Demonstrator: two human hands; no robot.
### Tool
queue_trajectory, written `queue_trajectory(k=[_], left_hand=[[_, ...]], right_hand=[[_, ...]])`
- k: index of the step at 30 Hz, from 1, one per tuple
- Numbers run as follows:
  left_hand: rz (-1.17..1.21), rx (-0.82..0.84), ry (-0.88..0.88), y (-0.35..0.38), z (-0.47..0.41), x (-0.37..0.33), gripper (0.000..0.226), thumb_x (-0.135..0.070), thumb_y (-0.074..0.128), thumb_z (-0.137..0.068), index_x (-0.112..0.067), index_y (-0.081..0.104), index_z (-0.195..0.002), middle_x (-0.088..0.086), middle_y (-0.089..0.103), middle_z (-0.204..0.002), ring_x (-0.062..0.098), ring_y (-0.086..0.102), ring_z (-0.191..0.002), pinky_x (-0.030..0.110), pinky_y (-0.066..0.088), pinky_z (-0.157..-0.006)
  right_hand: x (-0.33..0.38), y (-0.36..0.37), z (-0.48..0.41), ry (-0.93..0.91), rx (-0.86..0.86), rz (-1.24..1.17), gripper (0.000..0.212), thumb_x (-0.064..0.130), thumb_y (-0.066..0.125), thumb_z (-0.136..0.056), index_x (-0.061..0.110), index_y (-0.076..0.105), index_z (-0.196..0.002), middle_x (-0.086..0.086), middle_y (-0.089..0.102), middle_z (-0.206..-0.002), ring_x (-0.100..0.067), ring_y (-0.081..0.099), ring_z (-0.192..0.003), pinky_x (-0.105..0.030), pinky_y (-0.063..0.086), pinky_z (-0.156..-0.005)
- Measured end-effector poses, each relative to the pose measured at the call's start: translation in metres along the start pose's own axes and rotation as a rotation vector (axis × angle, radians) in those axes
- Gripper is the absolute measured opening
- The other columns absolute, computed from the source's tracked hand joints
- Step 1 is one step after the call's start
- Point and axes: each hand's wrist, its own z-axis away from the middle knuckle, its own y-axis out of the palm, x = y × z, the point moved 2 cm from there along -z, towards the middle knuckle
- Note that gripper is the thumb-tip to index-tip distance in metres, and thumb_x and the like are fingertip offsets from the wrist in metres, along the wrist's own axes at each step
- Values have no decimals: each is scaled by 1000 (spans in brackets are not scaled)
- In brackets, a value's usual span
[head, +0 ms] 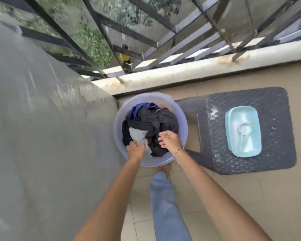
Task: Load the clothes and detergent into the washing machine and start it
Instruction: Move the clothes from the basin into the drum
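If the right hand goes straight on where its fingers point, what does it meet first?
Probably the dark clothes in the basin, just ahead of the right hand; depth is unclear. The left hand grips a light cloth beside them.

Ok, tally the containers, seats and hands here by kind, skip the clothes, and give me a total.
Basin: 1
Light-blue tub of white powder: 1
Stool: 1
Hands: 2 (left hand gripping the pale cloth, right hand over the dark clothes)
Total: 5
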Motion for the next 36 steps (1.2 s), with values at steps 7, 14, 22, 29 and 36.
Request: queue_trajectory(k=[7,14,22,29,36], left_hand=[[-21,-132,-61,7,-83,9,85,-22,66,-83,-8,14,-149,15,23,-153,36,37,-135,50,41,-105],[-177,-74,-80,-5,-120,6,78,-21,69,-79,-11,27,-144,13,51,-134,34,55,-116,40,49,-93],[-19,166,-88,-12,-72,-18,13,-7,48,-70,-15,39,-65,4,41,-68,21,38,-62,28,27,-55],[171,727,-160,9,-16,-9,8,-21,55,-58,-14,50,-58,-3,47,-51,11,36,-40,18,23,-39],[460,97,-35,-15,-38,-4,37,-49,55,-90,-12,60,-91,2,60,-80,15,55,-68,28,50,-68]], right_hand=[[-39,40,-52,117,152,111,12,22,54,-91,23,60,-102,-3,64,-106,-22,62,-100,-41,50,-96],[-56,40,-62,234,180,-31,12,29,57,-92,20,57,-99,-7,60,-105,-18,58,-87,-33,50,-89],[-46,39,-53,441,292,-278,71,68,54,-78,31,38,-137,4,42,-133,-33,41,-129,-50,43,-95],[-38,43,-56,481,293,-474,46,36,79,-71,12,67,-108,-15,72,-97,-24,70,-84,-39,55,-86],[-45,17,-51,447,229,-530,24,15,57,-88,16,56,-64,0,59,-49,-13,58,-45,-24,46,-51]])
